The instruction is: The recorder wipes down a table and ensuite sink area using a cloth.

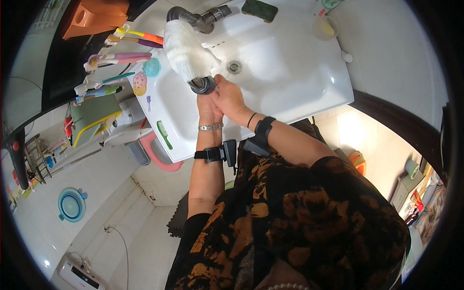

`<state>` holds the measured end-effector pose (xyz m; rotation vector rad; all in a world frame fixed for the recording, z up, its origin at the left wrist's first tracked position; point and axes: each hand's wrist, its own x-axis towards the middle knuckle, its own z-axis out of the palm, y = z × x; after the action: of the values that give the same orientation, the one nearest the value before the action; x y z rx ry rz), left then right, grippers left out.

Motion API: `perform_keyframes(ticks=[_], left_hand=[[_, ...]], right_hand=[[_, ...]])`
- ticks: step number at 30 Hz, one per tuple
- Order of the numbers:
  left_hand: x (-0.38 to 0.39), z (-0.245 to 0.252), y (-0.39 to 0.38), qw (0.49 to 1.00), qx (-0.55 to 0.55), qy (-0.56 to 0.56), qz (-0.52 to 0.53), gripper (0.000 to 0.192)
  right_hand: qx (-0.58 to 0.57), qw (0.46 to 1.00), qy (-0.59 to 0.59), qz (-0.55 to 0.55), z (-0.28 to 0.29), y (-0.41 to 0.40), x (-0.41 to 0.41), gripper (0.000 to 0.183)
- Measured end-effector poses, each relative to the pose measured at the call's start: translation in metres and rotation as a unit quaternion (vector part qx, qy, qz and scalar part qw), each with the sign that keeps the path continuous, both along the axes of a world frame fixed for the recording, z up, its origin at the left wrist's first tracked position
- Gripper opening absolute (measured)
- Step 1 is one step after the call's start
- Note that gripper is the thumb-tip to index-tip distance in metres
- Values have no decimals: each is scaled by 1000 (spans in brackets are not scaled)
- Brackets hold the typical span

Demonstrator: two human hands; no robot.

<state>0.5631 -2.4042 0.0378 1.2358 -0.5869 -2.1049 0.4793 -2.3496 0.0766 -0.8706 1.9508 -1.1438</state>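
Note:
Both hands are together over the white basin point(290, 83), just below the dark round end of the faucet spout point(203, 85). My left hand point(208, 107) lies under the spout end, which hides its fingers. My right hand point(230, 97) overlaps it from the right, with its thumb beside the spout rim. The curled fingers hide whether anything is between the hands. A white knit cloth point(186, 49) drapes over the faucet neck, leaving the dark faucet base point(204, 23) and the spout end bare. The metal drain point(234, 66) shows just beyond my right hand.
A dark green sponge point(260, 10) and a clear cup point(325, 28) sit along the basin's far side. A green comb point(164, 135) and a teal round item point(151, 67) lie on the left rim. Several toothbrushes point(123, 57) jut out from the left.

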Motion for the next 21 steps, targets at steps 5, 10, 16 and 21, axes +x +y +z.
perform_keyframes(ticks=[5, 10, 16, 21], left_hand=[[-33, 43, 14, 997, 48, -63, -27, 21], [-9, 22, 3, 998, 36, -29, -52, 23], [-20, 20, 12, 998, 42, -28, -46, 24], [-13, 40, 19, 993, 29, -112, -37, 29]], right_hand=[[80, 996, 38, 30, -10, -22, -31, 32], [-66, 997, 16, 27, -7, -18, -2, 26], [13, 993, -98, -72, -9, -20, -24, 21], [68, 981, 111, 143, -35, -18, -70, 30]])
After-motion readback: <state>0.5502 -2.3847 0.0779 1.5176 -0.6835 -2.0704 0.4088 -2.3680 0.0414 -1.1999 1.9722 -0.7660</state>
